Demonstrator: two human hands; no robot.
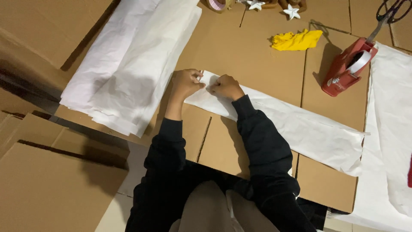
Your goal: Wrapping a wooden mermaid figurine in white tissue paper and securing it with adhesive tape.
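A long strip of white paper (300,124) lies folded across flattened cardboard (240,47), running from the middle toward the lower right. My left hand (186,82) pinches the strip's near-left end between thumb and fingers. Close beside it, my right hand (225,87) presses down on the same end with curled fingers. Both arms wear black sleeves.
A stack of white paper sheets (128,64) lies to the left. A red tape dispenser (347,66) stands at the right, with a yellow cloth (296,40) behind, scissors (392,10) at the top right and white star ornaments (292,11) at the top. More white paper (392,129) covers the right edge.
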